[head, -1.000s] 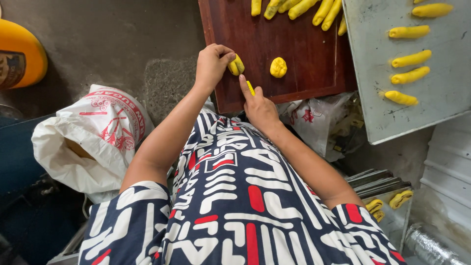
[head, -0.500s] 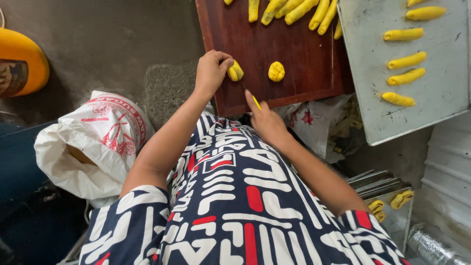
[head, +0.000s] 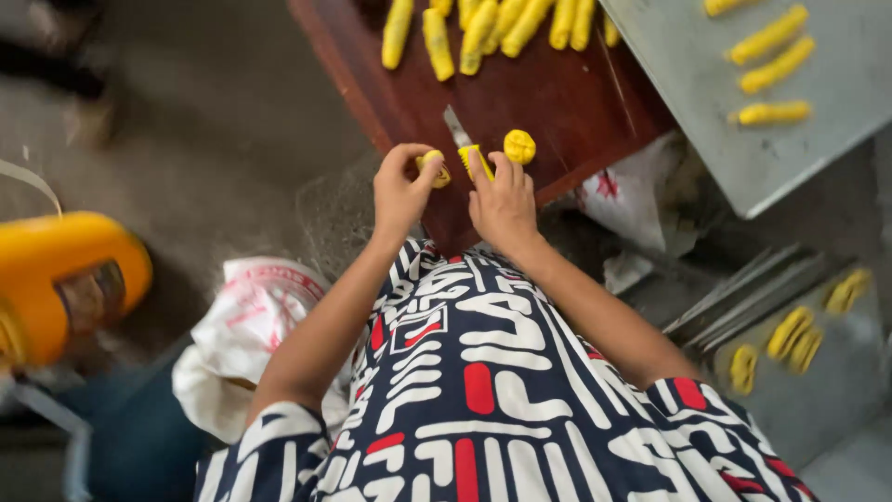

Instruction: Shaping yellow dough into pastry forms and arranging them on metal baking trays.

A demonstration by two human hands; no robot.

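My left hand pinches a small yellow dough piece over the near edge of the dark red wooden board. My right hand grips a small knife with a yellow handle, its blade pointing away from me across the board. A round yellow dough lump lies on the board just right of the knife. Several yellow dough fingers lie in a row at the board's far side.
A grey metal tray at the right carries shaped yellow pieces. Another tray lower right holds a few more. A white plastic bag lies by my left arm and an orange jug stands far left on the concrete floor.
The camera view has shifted and tilted. My right hand came forward onto the board and now shows the knife blade. My left hand lifted the dough piece between its fingertips.
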